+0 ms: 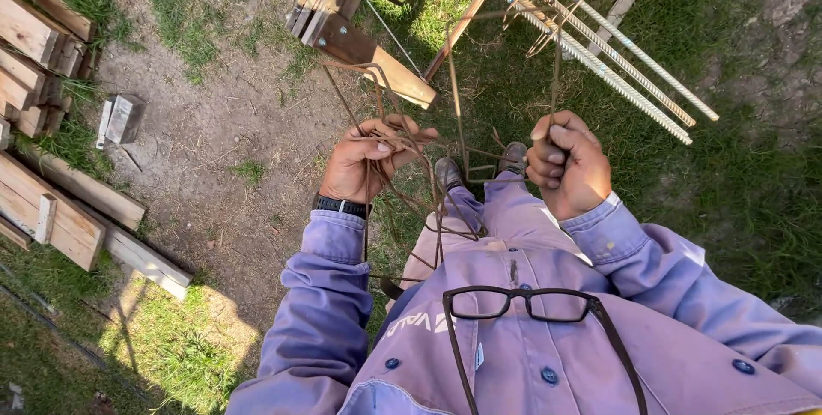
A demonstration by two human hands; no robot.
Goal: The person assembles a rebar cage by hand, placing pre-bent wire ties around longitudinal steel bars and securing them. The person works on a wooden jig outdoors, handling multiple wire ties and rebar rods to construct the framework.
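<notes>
Black-framed glasses [522, 304] hang on the purple shirt. Beyond them, the left hand [364, 162] clutches a bundle of rusty wire stirrups [402, 184]; the right hand [565, 162] fists around one stirrup beside them. Best separated one at a time, grips firm.

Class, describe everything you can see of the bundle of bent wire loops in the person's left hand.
The wire loops are thin, rusty-brown metal rods bent into angular frames. Several hang together, tangled, in front of the person's legs. The left hand grips them near the top, fingers curled round the strands. One upright rod rises into the closed right hand. Their lower ends overlap the purple trousers.
</notes>
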